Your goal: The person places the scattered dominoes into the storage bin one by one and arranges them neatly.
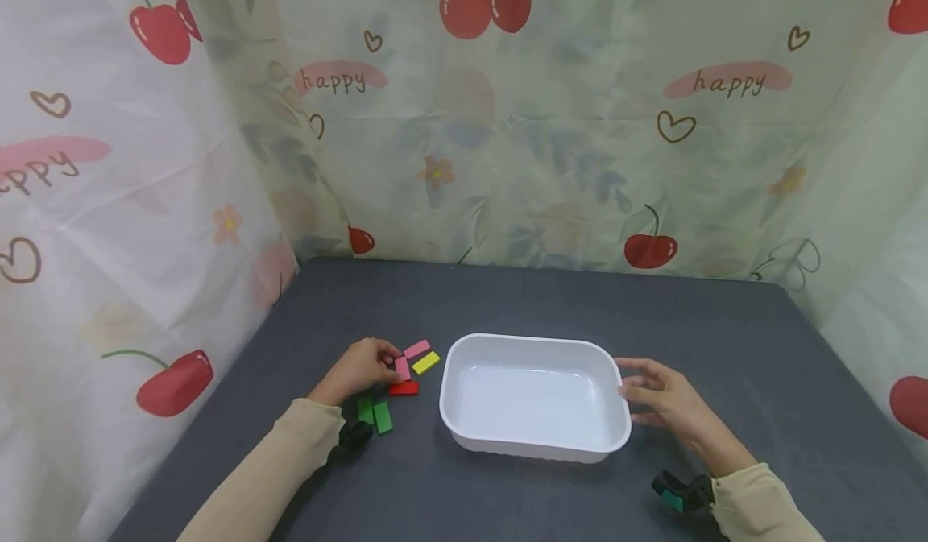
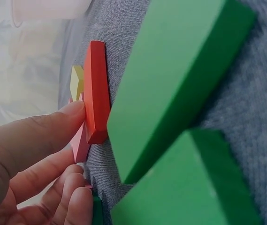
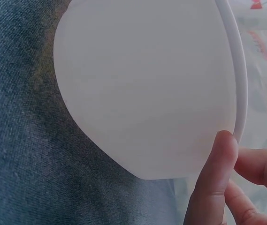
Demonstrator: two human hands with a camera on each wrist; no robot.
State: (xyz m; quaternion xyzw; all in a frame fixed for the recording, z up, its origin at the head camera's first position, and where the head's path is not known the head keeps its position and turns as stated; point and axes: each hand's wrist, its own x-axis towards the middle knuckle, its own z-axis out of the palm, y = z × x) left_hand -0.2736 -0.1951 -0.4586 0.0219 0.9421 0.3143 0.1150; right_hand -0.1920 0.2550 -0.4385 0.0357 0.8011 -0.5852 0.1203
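Observation:
My left hand point(image 1: 365, 369) is over a loose group of small rectangular blocks, left of a white plastic basin point(image 1: 535, 453). Its thumb and index finger pinch a pink block point(image 1: 403, 368), partly hidden behind the thumb in the left wrist view. Touching close by is a red block point(image 1: 403, 388); a second pink block point(image 1: 416, 349) and a yellow block point(image 1: 426, 363) lie just beyond. Two green blocks point(image 1: 383, 418) are under and beside the left wrist. My right hand point(image 1: 663, 397) has its fingers loosely extended, thumb point(image 3: 220, 154) and fingertips at the basin's right rim.
The dark grey cloth-covered table point(image 1: 507, 502) holds the basin near its middle. Patterned curtains point(image 1: 464, 163) with cherries stand behind it and at both sides. A black device point(image 1: 681, 491) is strapped at the right wrist.

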